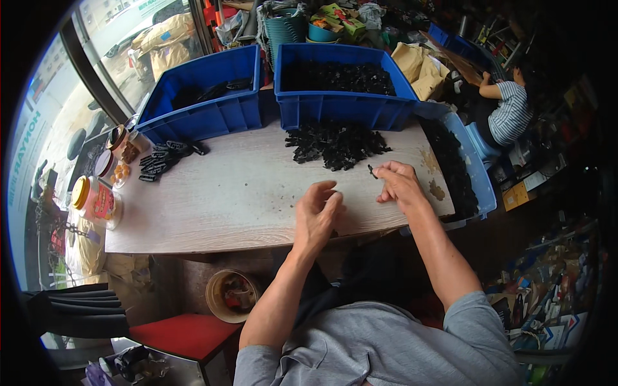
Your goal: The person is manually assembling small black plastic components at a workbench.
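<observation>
We've got a pale wood-grain table (206, 199) here — two blue bins (222, 117) along the back, a messy heap of black pieces (335, 147) in front, plus black strips (162, 161) and jars (100, 201) at left.

Daylight is entering through the window (51, 116) at left, where highlights are washing out. The tabletop (212, 193) is reflecting brightly; the black pieces (338, 145) are showing little detail. The right side is lying dim. Fisheye distortion (black at the rim) is curving edges.
</observation>
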`<action>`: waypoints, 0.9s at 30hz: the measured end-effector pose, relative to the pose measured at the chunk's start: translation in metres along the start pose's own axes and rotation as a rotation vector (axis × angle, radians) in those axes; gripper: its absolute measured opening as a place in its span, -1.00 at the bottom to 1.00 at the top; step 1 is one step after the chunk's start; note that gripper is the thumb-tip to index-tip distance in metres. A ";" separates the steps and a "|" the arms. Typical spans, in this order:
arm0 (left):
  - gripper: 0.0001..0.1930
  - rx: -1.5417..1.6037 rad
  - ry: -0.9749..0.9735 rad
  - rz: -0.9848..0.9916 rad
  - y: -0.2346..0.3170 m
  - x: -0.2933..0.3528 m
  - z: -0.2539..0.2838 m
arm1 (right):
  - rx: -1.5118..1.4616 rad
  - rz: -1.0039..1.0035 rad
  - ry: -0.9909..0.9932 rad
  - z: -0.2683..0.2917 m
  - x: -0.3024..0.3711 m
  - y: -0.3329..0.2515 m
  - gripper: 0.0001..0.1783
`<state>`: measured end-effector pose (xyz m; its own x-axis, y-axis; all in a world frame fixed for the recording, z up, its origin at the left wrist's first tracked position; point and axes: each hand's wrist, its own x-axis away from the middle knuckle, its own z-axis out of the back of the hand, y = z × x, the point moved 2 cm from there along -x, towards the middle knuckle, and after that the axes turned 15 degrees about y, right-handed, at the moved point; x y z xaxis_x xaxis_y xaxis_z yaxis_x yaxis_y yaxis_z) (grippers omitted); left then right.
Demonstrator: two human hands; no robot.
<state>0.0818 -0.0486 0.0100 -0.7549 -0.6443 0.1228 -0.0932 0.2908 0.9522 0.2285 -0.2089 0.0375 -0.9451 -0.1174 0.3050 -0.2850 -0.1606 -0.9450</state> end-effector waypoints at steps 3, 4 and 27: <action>-0.57 -0.082 -0.095 0.040 0.004 -0.015 -0.021 | -0.010 0.092 -0.162 -0.011 0.012 0.007 -0.83; -0.57 -0.052 -0.143 0.045 -0.001 -0.021 -0.028 | 0.000 0.117 -0.189 -0.015 0.015 0.010 -0.84; -0.65 -0.822 0.619 -1.002 0.054 -0.081 0.087 | -0.257 0.158 -0.203 -0.046 0.045 0.023 -0.85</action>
<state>0.0818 0.0806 0.0276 -0.1778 -0.5899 -0.7876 0.1493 -0.8073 0.5710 0.1724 -0.1723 0.0239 -0.9369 -0.3177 0.1459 -0.1934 0.1233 -0.9733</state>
